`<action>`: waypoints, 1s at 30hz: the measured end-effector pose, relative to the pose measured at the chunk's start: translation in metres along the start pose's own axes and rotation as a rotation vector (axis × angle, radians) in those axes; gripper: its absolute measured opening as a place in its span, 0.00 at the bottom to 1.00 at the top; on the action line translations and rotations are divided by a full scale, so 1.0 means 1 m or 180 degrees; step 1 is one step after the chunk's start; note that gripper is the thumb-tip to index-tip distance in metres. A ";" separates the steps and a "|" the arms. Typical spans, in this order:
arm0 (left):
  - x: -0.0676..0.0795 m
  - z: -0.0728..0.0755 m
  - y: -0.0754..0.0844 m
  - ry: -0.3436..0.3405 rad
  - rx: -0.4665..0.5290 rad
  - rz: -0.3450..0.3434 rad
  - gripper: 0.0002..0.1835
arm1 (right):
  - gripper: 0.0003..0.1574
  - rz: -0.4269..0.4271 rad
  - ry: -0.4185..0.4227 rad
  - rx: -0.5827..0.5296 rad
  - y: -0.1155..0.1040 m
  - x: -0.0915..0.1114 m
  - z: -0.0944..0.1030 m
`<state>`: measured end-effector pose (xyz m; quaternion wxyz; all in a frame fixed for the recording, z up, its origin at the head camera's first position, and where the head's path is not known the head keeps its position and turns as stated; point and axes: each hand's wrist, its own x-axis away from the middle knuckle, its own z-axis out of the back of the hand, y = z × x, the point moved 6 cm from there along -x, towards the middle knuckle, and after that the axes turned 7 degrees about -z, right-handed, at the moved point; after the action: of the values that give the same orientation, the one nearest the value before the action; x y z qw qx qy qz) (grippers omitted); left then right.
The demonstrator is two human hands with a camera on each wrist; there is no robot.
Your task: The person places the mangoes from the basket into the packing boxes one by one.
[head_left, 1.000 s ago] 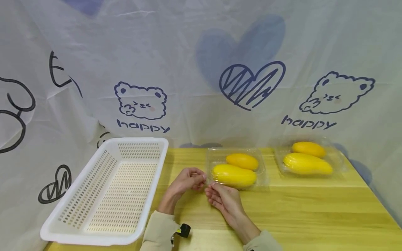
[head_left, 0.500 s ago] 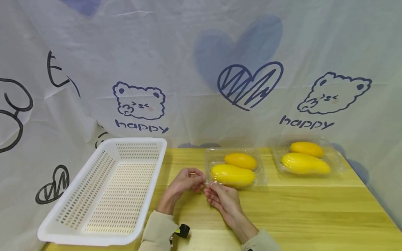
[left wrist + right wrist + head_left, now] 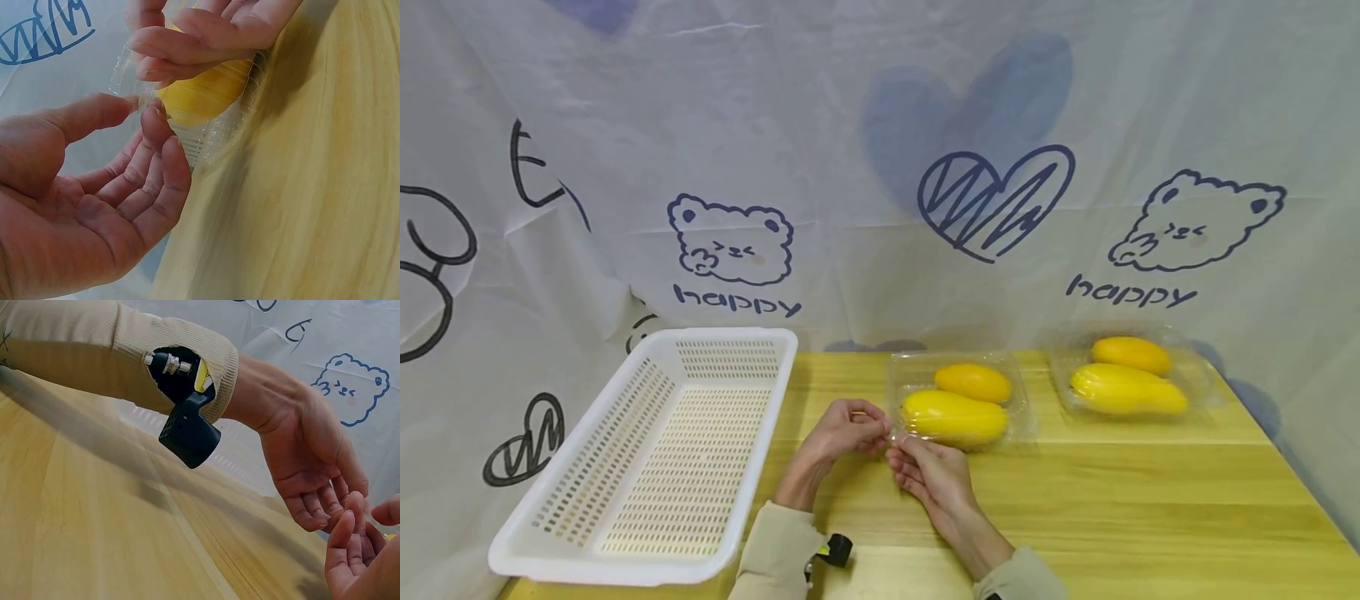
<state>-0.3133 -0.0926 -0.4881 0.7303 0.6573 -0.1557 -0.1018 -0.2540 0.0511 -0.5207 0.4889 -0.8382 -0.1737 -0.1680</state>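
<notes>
A clear plastic clamshell box (image 3: pixel 1024 425) holds two yellow, oblong fruits or vegetables: a larger bright yellow one (image 3: pixel 955 418) in front, a smaller orange-yellow one (image 3: pixel 973 382) behind. My left hand (image 3: pixel 847 432) pinches the box's front left corner between thumb and index finger; the left wrist view shows the clear edge (image 3: pixel 145 94) at those fingertips. Close beside it, my right hand (image 3: pixel 936 479) has its thumb and index fingertips at the same corner, gripping the rim. Its remaining fingers curl loosely. The exact contact of the right fingertips is partly hidden.
To the left stands a white perforated plastic basket (image 3: pixel 692 467) with nothing in it. A second clear box (image 3: pixel 1202 379) with two similar yellow pieces sits at the back right. A printed cloth (image 3: pixel 850 125) hangs behind the wooden table (image 3: pixel 1112 517).
Both hands stay at the box's corner with barely any shift in the fingers. The whole head view has drifted slightly, and the boxes and basket keep their places.
</notes>
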 end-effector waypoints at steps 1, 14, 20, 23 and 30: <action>0.000 0.000 0.000 0.0012 -0.0001 -0.0011 0.08 | 0.19 -0.0003 0.0003 -0.0010 0.000 0.000 0.000; 0.000 0.005 0.001 0.0146 -0.0070 -0.0106 0.07 | 0.22 -0.0051 -0.0289 0.0209 -0.001 -0.003 -0.003; 0.001 0.006 0.001 0.0166 -0.0061 -0.0134 0.07 | 0.23 -0.0215 -0.0827 0.0742 -0.007 0.000 -0.001; 0.001 0.004 0.002 0.0158 -0.0092 -0.0145 0.08 | 0.23 -0.0244 -0.1112 0.1177 -0.014 0.005 0.001; 0.002 0.002 0.002 0.0145 -0.0137 -0.0124 0.07 | 0.24 0.0139 -0.1357 0.1955 -0.047 0.022 0.007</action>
<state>-0.3125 -0.0953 -0.4858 0.7456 0.6464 -0.1240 -0.1043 -0.2548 0.0817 -0.4781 0.6739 -0.6721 -0.2960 0.0808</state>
